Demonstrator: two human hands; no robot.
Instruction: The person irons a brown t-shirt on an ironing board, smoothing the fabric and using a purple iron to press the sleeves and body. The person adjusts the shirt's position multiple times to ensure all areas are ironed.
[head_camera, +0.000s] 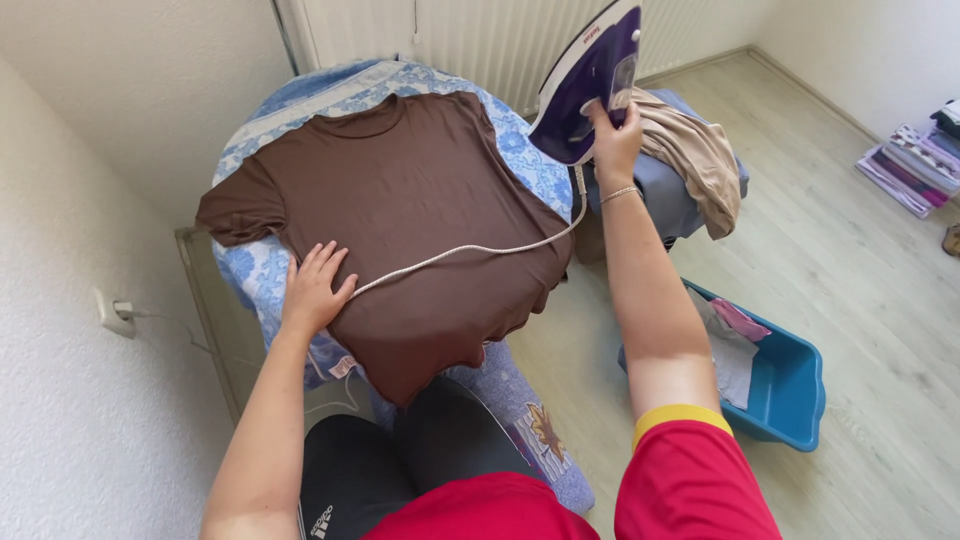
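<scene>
We press our left hand (315, 290) flat and open on the brown shirt (400, 210) so it stays smooth on the board (262, 272), while our right hand (615, 140) grips the iron (588, 85) lifted off, cord (470, 250) trailing across.

Blue tub (795, 385) of laundry, folded stack (915, 160), perhaps towels.

brown t-shirt (400, 200), blue floral board cover (262, 275), purple-white iron (590, 80), blue tub (790, 385)

Head-worn view, steeply down, close over ironing board (262, 275)
</scene>
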